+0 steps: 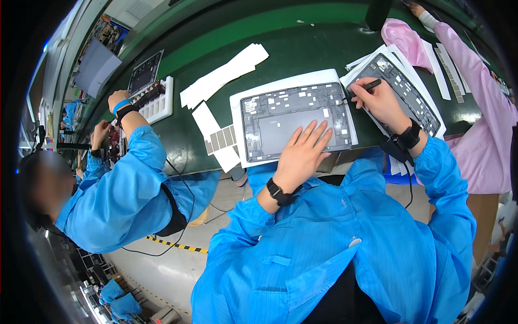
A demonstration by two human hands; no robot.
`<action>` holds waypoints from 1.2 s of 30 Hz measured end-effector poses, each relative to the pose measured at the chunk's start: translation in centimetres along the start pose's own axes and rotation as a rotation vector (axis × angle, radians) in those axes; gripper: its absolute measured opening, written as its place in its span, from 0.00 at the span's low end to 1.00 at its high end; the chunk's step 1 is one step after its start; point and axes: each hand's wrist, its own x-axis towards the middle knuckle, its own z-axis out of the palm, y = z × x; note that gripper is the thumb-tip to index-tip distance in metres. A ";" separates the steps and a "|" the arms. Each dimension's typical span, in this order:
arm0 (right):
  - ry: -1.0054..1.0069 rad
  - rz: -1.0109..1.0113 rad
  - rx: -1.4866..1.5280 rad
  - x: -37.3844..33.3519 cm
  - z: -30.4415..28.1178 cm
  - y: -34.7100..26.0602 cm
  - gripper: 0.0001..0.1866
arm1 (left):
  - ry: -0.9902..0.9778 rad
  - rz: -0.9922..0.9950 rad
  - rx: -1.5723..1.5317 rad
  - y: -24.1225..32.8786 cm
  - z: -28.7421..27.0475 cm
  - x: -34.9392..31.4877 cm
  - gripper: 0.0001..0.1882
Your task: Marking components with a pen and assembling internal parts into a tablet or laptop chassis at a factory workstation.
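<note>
A dark grey tablet housing (286,132) with many small white pads lies on white sheets (236,108) at the table's near edge. My left hand (302,154) rests flat on its lower right part, fingers stretched out. In my right hand (380,102) is a slim black pen-like tool (372,85), pinched between the fingers. Its thin tip points at the housing's upper right edge; whether it touches, I cannot tell. Beneath and beside my right hand, a second tablet housing (415,102) lies tilted on a stack of white sheets.
White strips (226,73) and a sheet of grey rectangular pieces (221,139) lie on the green table (302,54). To the left, a co-worker in blue (118,183) works by a white foam tray (162,105). A pink sleeve (475,81) reaches in at right, near a pink cloth (404,42).
</note>
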 end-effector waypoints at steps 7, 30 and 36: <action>-0.010 -0.058 -0.046 0.5 0.8 1.0 0.12 | 0.056 -0.062 -0.098 1.4 -1.6 1.3 0.23; 0.167 -0.268 -0.335 1.5 1.5 1.2 0.14 | -0.005 -0.231 0.011 2.4 1.7 8.3 0.32; 0.071 -0.069 0.158 3.0 1.4 -5.8 0.15 | 0.228 -0.240 -0.154 1.8 -1.5 4.3 0.30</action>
